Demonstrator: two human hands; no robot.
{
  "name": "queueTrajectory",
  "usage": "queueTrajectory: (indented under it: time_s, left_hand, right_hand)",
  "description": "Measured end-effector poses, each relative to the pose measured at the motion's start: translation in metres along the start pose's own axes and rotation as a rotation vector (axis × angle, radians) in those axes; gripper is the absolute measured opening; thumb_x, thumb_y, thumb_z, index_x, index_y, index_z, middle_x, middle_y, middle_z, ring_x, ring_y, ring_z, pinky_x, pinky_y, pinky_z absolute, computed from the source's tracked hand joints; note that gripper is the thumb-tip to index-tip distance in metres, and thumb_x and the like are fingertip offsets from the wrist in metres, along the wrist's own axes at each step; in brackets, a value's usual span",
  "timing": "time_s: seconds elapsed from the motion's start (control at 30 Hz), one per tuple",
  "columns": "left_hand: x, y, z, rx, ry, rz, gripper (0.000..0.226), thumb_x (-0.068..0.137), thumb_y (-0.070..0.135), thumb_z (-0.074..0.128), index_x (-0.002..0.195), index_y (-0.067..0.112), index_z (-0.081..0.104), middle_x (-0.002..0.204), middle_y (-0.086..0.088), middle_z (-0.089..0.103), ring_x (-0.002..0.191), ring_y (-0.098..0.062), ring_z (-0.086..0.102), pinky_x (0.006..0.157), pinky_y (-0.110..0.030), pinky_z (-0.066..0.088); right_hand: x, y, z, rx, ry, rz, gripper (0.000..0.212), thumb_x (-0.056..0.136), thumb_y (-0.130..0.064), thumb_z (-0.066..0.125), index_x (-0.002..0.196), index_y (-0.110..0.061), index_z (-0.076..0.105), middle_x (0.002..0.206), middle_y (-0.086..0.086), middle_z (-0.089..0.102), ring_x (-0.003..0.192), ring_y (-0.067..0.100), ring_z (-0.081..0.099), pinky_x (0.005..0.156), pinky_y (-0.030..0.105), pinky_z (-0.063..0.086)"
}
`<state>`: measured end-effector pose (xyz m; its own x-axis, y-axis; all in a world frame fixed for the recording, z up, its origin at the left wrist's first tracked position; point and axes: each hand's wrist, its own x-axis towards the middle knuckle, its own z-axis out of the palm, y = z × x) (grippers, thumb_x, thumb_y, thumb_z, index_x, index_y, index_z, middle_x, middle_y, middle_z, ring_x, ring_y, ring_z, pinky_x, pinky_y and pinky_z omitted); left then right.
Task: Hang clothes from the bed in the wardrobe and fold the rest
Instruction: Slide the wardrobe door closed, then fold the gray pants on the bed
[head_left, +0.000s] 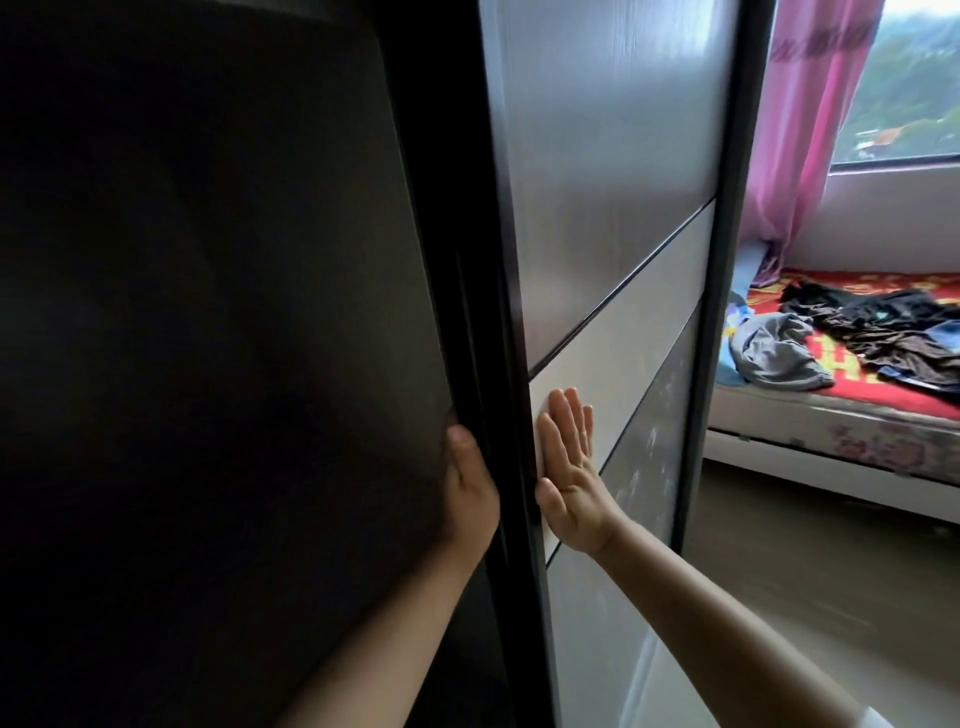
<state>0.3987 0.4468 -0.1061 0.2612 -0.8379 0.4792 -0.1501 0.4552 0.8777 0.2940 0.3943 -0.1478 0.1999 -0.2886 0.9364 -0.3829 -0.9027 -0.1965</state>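
The right hand (566, 467) lies flat against the pale band of the wardrobe's sliding door (613, 208), fingers straight and together, palm pressed to the panel and grasping nothing. Just beside it, across the door's dark frame edge, the left hand (470, 488) reaches into the gap at that edge; its thumb shows on the outside while the fingers are hidden behind the frame, seemingly curled round it. The door has frosted grey panels above and below the pale band. To the left of the hands the wardrobe (208, 312) is a dark mass with nothing of its inside to be made out. Well apart, at the right, stands the bed (831, 421) with a red patterned sheet. The clothes (883, 322) lie heaped on it: a grey garment (779, 353) near the bed's left edge, dark garments spread further right. Behind the bed's far corner hangs a pink curtain (815, 130) beside a window (914, 78).
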Motion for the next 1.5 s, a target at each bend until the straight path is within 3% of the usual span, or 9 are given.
queueTrajectory:
  time_s: [0.13,0.27,0.37,0.57,0.9,1.07,1.27,1.4,1.5]
  left_hand:
    - [-0.006,0.014,0.001,0.028,0.031,0.019,0.084,0.08,0.074,0.03,0.115,0.001,0.052,0.11,-0.013,0.06,0.108,-0.007,0.057,0.088,-0.013,0.042]
    - [-0.013,0.027,0.002,0.085,0.048,0.041,0.049,0.097,0.028,0.021,0.122,-0.007,0.045,0.112,0.002,0.048,0.11,0.008,0.043,0.081,0.007,0.03]
    - [-0.025,0.025,-0.004,0.3,0.088,0.039,0.055,0.094,0.034,0.022,0.125,-0.005,0.045,0.123,-0.021,0.052,0.11,-0.004,0.049,0.085,0.0,0.027]
    - [-0.042,0.014,0.025,1.016,0.419,0.746,0.031,0.082,0.01,0.047,0.114,0.005,0.046,0.109,-0.012,0.04,0.093,-0.026,0.043,0.083,-0.035,0.036]
    - [-0.037,-0.003,0.229,1.425,-0.288,0.373,0.016,0.06,0.01,0.043,0.057,0.01,0.059,0.062,-0.009,0.057,0.058,-0.028,0.057,0.049,-0.028,0.042]
    - [-0.013,-0.013,0.373,1.537,-0.614,0.203,0.025,0.091,0.016,0.041,0.113,0.009,0.052,0.121,-0.01,0.05,0.116,-0.029,0.045,0.09,-0.034,0.036]
    - [0.047,-0.049,0.533,1.527,-0.759,0.33,0.036,0.091,0.016,0.041,0.126,0.008,0.045,0.13,-0.011,0.045,0.121,-0.028,0.04,0.093,-0.034,0.035]
    - [0.109,-0.078,0.632,1.505,-0.84,0.401,0.031,0.09,0.018,0.043,0.119,0.009,0.05,0.126,-0.011,0.046,0.119,-0.029,0.041,0.094,-0.037,0.036]
    - [0.154,-0.09,0.702,1.432,-0.881,0.433,0.032,0.091,0.019,0.043,0.121,0.01,0.049,0.128,-0.011,0.046,0.12,-0.028,0.041,0.095,-0.038,0.036]
  right_hand:
    - [0.001,0.007,-0.007,-0.03,-0.033,0.032,0.051,0.1,-0.043,0.009,0.146,-0.033,-0.011,0.153,-0.015,-0.018,0.14,0.008,-0.018,0.113,0.034,-0.013]
    - [0.001,0.012,-0.014,-0.071,-0.094,0.104,0.052,0.099,-0.048,0.007,0.144,-0.037,-0.017,0.15,-0.018,-0.024,0.139,0.004,-0.021,0.112,0.03,-0.01]
    - [0.0,0.016,-0.023,-0.069,-0.168,0.147,0.053,0.095,-0.057,0.007,0.14,-0.046,-0.018,0.15,-0.019,-0.024,0.137,-0.002,-0.023,0.113,0.035,-0.005]
    - [0.011,0.042,-0.074,0.013,-0.392,0.179,0.063,0.096,-0.049,0.031,0.142,-0.007,0.029,0.147,0.008,0.018,0.139,0.021,0.017,0.107,0.044,0.023]
    - [-0.041,0.177,-0.268,-0.25,-0.536,0.173,0.046,0.075,-0.024,0.041,0.101,0.004,0.067,0.109,0.026,0.064,0.094,0.044,0.064,0.087,0.05,0.03]
    - [-0.069,0.252,-0.373,-0.332,-0.591,0.304,0.041,0.075,-0.019,0.044,0.1,0.002,0.068,0.11,0.021,0.064,0.104,0.041,0.06,0.083,0.055,0.05]
    - [-0.078,0.36,-0.47,-0.491,-0.629,0.534,0.032,0.082,-0.01,0.054,0.111,-0.003,0.066,0.126,0.018,0.056,0.123,0.035,0.047,0.102,0.049,0.039]
    - [-0.073,0.445,-0.528,-0.567,-0.629,0.604,0.027,0.068,-0.005,0.059,0.091,-0.001,0.072,0.1,0.019,0.068,0.093,0.039,0.065,0.074,0.052,0.055]
    - [-0.06,0.503,-0.569,-0.656,-0.584,0.672,0.028,0.082,-0.002,0.058,0.109,-0.003,0.067,0.12,0.017,0.06,0.114,0.033,0.056,0.096,0.044,0.047]
